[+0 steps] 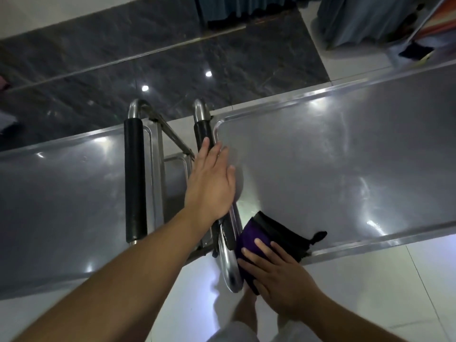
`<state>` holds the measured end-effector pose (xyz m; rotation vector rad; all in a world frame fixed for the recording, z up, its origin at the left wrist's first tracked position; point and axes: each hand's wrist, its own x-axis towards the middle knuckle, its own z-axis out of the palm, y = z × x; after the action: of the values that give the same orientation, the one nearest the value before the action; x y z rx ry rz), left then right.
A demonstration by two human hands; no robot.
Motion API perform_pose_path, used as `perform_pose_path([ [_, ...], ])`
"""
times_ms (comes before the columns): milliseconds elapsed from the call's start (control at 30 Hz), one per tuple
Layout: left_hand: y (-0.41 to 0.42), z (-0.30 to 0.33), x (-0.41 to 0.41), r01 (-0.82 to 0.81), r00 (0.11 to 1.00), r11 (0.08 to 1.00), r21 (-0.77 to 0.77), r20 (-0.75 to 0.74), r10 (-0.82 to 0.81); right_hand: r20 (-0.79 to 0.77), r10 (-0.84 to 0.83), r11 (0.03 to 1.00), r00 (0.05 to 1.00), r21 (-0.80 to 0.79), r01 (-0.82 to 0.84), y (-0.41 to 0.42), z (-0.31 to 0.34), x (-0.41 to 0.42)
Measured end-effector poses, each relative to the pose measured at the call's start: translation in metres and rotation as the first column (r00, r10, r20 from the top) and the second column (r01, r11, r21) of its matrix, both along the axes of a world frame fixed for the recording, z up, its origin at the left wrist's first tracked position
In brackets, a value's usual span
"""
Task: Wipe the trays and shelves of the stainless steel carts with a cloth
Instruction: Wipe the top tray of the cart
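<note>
Two stainless steel carts stand end to end below me. The right cart's top tray (pixel 345 156) fills the right half of the view, and the left cart's tray (pixel 61 193) fills the left. My right hand (pixel 276 275) presses a folded purple and black cloth (pixel 261 233) onto the near left corner of the right tray, over its rim. My left hand (pixel 209 183) lies flat with fingers apart on the tray's left edge, beside the black-padded handle (pixel 202 134).
The left cart's black-padded handle (pixel 134 178) runs parallel a short way to the left, with a narrow gap and lower shelf (pixel 176 169) between the carts. Dark marble floor (pixel 148 58) lies beyond, white tiles (pixel 370 292) under me. Curtains (pixel 357 18) hang at the top right.
</note>
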<state>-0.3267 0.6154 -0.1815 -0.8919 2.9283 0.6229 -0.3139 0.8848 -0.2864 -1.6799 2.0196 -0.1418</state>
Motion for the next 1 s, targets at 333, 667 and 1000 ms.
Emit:
perform_pose_path([
  [333,0.001,0.000,0.001,0.026,0.997,0.998,-0.051,-0.071,-0.029,-0.026,-0.127,0.991,0.992,-0.052,0.126,-0.141,0.009,-0.079],
  [667,0.002,-0.002,0.000,-0.008,0.999,1.000,-0.030,-0.051,0.006,-0.109,-0.185,0.978,0.977,0.074,0.193,-0.270,0.014,-0.193],
  [1000,0.005,-0.001,-0.004,-0.046,0.999,0.999,-0.028,0.011,0.046,-0.077,-0.182,0.982,0.980,0.045,0.186,-0.248,0.003,-0.202],
])
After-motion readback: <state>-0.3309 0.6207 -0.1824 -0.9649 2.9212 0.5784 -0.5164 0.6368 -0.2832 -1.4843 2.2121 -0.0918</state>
